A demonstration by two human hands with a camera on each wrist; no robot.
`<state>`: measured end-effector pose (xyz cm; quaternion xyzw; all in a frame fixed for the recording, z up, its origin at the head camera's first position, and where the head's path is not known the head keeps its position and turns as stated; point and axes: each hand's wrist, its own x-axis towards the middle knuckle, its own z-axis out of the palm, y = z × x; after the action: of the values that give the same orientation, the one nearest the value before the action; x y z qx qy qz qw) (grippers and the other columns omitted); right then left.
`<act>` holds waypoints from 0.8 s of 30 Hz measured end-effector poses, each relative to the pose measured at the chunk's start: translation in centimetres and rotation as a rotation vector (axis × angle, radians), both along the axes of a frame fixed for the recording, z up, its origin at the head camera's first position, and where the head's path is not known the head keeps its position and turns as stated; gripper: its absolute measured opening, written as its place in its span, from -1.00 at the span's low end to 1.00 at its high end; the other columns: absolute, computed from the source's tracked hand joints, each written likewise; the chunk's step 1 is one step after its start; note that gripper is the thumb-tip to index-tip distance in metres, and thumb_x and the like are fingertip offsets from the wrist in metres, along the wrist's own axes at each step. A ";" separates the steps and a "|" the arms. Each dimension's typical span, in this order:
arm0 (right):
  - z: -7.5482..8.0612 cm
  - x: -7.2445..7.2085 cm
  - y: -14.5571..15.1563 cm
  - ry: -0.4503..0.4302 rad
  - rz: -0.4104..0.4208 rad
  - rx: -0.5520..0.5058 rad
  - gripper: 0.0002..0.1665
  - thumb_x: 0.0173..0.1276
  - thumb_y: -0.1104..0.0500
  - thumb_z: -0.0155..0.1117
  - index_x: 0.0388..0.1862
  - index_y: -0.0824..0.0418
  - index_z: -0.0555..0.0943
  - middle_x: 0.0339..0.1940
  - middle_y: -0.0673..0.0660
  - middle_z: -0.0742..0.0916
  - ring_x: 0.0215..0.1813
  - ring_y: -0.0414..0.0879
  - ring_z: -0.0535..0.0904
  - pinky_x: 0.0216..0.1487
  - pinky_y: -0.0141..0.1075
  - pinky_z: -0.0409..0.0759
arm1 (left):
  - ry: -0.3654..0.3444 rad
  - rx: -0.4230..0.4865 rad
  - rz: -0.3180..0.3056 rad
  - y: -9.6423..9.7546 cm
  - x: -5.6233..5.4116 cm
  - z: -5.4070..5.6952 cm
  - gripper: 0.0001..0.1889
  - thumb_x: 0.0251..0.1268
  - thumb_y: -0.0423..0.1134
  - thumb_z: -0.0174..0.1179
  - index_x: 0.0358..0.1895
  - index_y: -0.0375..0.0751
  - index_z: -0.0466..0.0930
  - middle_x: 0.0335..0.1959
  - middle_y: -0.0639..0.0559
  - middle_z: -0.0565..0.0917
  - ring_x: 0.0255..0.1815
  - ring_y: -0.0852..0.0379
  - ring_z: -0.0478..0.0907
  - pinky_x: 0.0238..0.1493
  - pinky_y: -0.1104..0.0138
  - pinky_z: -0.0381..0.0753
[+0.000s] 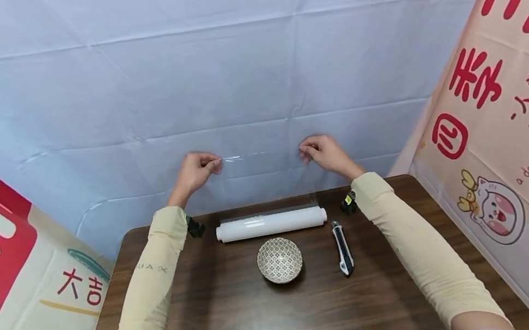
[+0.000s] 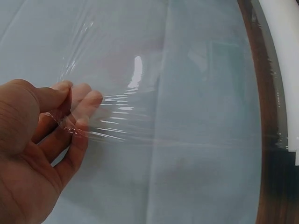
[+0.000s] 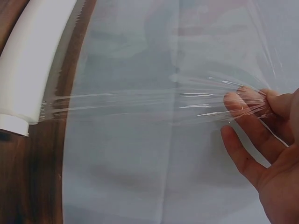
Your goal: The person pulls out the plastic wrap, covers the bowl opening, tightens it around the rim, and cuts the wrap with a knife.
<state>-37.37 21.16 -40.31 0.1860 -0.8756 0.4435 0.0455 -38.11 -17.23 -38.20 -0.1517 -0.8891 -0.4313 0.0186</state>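
Note:
A sheet of clear plastic wrap (image 2: 187, 107) stretches out from a white roll (image 1: 272, 224) lying across the far part of the table. My left hand (image 1: 199, 170) pinches one corner of the sheet between thumb and fingers, beyond the table's far edge. Opposite it, the right hand (image 1: 323, 153) pinches the other corner, and creases in the wrap (image 3: 201, 100) fan out from those fingertips. In both wrist views the film runs back to the roll. On the near side of the roll stands a small patterned bowl (image 1: 279, 260).
To the right of the bowl lies a box cutter (image 1: 342, 249). Everything rests on a dark wooden table (image 1: 264, 324). A pale cloth backdrop (image 1: 215, 83) hangs behind it, with printed banners (image 1: 487, 121) at the sides.

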 end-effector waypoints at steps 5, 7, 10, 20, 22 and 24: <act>1.7 0.0 0.2 0.035 0.006 0.017 -0.66 0.70 0.23 0.06 0.12 0.38 0.72 -0.09 0.38 0.82 -0.16 0.19 0.80 0.03 0.11 0.76 | 0.009 0.018 0.002 0.2 -0.3 1.3 -0.75 0.60 -0.21 0.20 0.04 -0.27 0.80 -0.11 -0.24 0.85 -0.10 -0.10 0.82 0.04 0.10 0.78; 2.5 0.0 0.2 0.055 0.015 0.013 -0.67 0.69 0.24 0.07 0.11 0.40 0.72 -0.09 0.39 0.82 -0.15 0.22 0.80 0.03 0.12 0.76 | 0.018 0.028 0.002 0.2 -0.3 2.0 -0.74 0.61 -0.22 0.19 0.06 -0.30 0.78 -0.08 -0.25 0.84 -0.11 -0.09 0.82 0.06 0.09 0.78; 3.6 0.0 0.3 0.072 0.006 -0.004 -0.68 0.68 0.24 0.09 0.10 0.39 0.74 -0.09 0.40 0.83 -0.14 0.24 0.81 0.03 0.11 0.76 | 0.039 0.028 0.009 0.2 -0.2 3.1 -0.75 0.61 -0.22 0.19 0.08 -0.28 0.78 -0.07 -0.25 0.84 -0.12 -0.06 0.82 0.05 0.12 0.78; 7.3 0.7 0.7 0.131 -0.047 -0.025 -0.69 0.67 0.15 0.16 0.13 0.28 0.75 -0.11 0.32 0.83 -0.15 0.19 0.81 0.01 0.07 0.76 | 0.122 0.033 0.005 0.5 0.3 7.1 -0.76 0.60 -0.25 0.19 0.08 -0.25 0.79 -0.06 -0.24 0.85 -0.11 -0.06 0.83 0.05 0.14 0.78; 7.9 0.9 0.7 0.144 -0.051 -0.017 -0.68 0.67 0.14 0.16 0.14 0.25 0.76 -0.10 0.31 0.84 -0.15 0.15 0.81 0.00 0.06 0.75 | 0.132 0.030 0.004 0.5 0.6 7.8 -0.77 0.60 -0.24 0.20 0.09 -0.23 0.79 -0.07 -0.23 0.85 -0.11 -0.05 0.83 0.03 0.16 0.78; 8.4 1.0 0.7 0.153 -0.059 -0.010 -0.68 0.67 0.13 0.16 0.14 0.23 0.76 -0.10 0.29 0.85 -0.15 0.12 0.81 0.00 0.02 0.75 | 0.139 0.025 0.001 0.4 0.8 8.4 -0.77 0.60 -0.24 0.19 0.09 -0.22 0.78 -0.06 -0.22 0.85 -0.10 -0.06 0.82 0.00 0.19 0.76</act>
<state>-36.32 21.88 -31.89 0.1932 -0.8725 0.4307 0.1261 -37.34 -16.81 -29.77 -0.1807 -0.8804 -0.4307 0.0826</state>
